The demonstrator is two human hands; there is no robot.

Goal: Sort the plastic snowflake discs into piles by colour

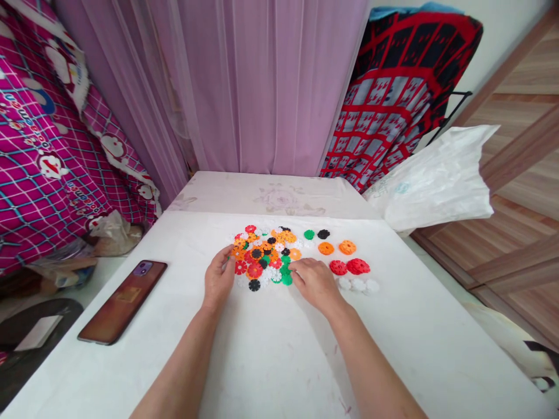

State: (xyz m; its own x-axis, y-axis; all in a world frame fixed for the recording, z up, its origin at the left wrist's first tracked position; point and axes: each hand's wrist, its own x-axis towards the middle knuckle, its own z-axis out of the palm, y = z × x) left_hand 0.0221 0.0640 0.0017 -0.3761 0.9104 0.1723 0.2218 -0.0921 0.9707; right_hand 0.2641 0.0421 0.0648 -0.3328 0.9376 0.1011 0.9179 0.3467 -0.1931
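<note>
A mixed pile of small plastic flower-shaped discs (254, 270) in orange, red, black, white and green lies on the white-covered table. My left hand (219, 278) is at the pile's left edge, with thumb and forefinger apart beside the orange and red discs. On the pile's right side, my right hand (318, 282) has its fingers drawn together against the green discs (286, 279); whatever the fingertips hold is hidden. Right of the pile, discs lie grouped by colour: green (309, 234), black (324, 234), orange (347, 247), red (358, 266) and white (358, 285).
A brown phone (124, 302) lies at the table's left side. A white plastic bag (441, 180) stands by the far right edge. Purple curtains (262, 87) hang behind the table, and a wooden wardrobe (515, 174) is on the right.
</note>
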